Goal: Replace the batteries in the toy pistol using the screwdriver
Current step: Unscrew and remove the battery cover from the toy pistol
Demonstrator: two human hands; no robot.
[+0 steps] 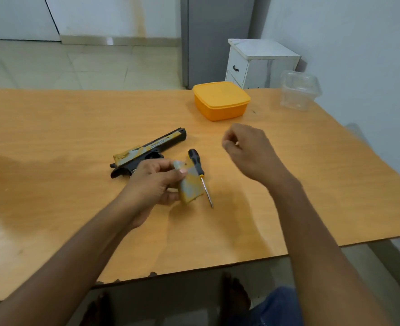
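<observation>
Yellow-and-grey plastic battery cover [190,184] sits pinched in the left hand [154,182], just beside the black-handled screwdriver [200,176] on the wooden tabletop [76,118]. Screwdriver's long axis runs handle-far, tip-near. Right hand [248,151], fingers curled, possibly pinching something small (cannot tell), hovers right of the screwdriver. Black-and-yellow toy pistol [147,152] lies left of the screwdriver, barrel pointing away.

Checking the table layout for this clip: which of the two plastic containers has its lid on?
The orange container, closed with a matching lid. The clear container near the wall is transparent and open-topped.
</observation>
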